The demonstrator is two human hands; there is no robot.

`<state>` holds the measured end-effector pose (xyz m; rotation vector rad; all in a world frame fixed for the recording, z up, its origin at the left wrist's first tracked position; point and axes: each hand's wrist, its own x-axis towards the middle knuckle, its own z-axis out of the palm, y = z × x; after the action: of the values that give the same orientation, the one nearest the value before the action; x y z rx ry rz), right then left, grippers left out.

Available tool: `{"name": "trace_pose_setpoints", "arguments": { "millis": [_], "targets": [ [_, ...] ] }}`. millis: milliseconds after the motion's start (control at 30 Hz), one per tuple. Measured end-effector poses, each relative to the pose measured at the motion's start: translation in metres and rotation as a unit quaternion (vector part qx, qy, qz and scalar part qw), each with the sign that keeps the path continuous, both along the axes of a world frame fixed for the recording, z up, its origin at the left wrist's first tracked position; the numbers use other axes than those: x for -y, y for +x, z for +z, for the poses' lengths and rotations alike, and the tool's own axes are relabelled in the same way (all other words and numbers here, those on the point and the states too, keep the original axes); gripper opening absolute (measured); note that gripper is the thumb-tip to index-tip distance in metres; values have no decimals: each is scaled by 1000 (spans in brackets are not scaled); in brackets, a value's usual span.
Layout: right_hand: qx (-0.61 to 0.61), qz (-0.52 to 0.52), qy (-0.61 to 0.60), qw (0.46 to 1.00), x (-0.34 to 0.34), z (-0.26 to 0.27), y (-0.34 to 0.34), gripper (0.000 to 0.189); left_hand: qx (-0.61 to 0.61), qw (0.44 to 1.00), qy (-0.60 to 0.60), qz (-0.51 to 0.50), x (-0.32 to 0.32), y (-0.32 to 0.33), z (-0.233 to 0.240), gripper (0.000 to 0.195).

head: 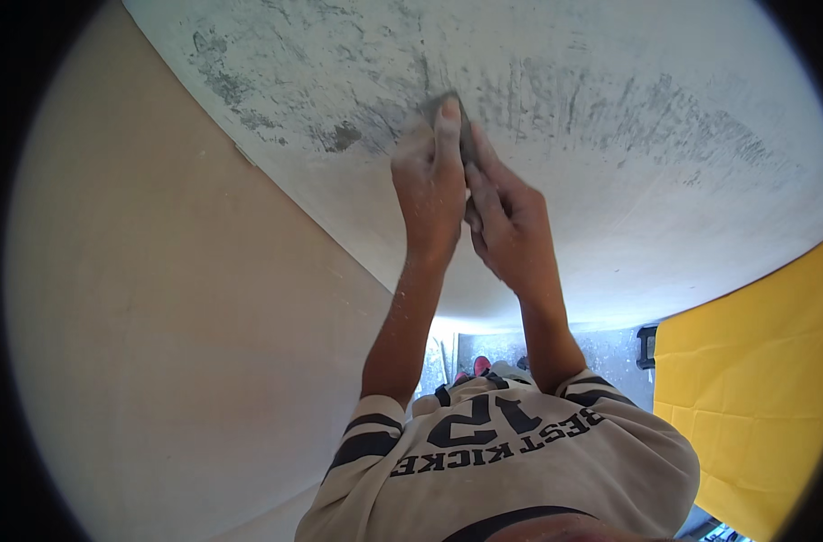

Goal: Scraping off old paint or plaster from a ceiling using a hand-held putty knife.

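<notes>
Both of my hands, dusty with white powder, grip one small grey block, perhaps a sanding block, against a white plastered wall. My left hand has its thumb laid along the block near its top end. Just to the right, my right hand closes on the block's lower part. Grey scuffs and streaks mark the wall surface around and above the hands, with a darker patch to the left. The block's underside is hidden.
A plain beige wall meets the white one along a slanting edge at left. A yellow sheet hangs at right, beside a black object. Far below, red shoes stand on a speckled grey floor.
</notes>
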<state>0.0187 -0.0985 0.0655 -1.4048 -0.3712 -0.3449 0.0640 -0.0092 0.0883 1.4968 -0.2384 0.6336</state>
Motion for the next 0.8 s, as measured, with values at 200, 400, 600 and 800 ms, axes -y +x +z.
{"name": "trace_pose_setpoints", "arguments": {
  "millis": [200,400,600,800],
  "targets": [
    [0,-24,-29,999,-5,-3,-5,45,6,1000,5,15,-2,-1,-14,57],
    [57,-34,-33,997,-3,12,9,46,20,1000,-7,-23,-1,7,8,58],
    [38,-14,8,999,-1,13,8,43,-22,998,-35,-45,3,11,14,60],
    [63,-71,-47,994,-4,-13,13,44,-31,999,-19,-13,11,6,-9,46]
  ]
}}
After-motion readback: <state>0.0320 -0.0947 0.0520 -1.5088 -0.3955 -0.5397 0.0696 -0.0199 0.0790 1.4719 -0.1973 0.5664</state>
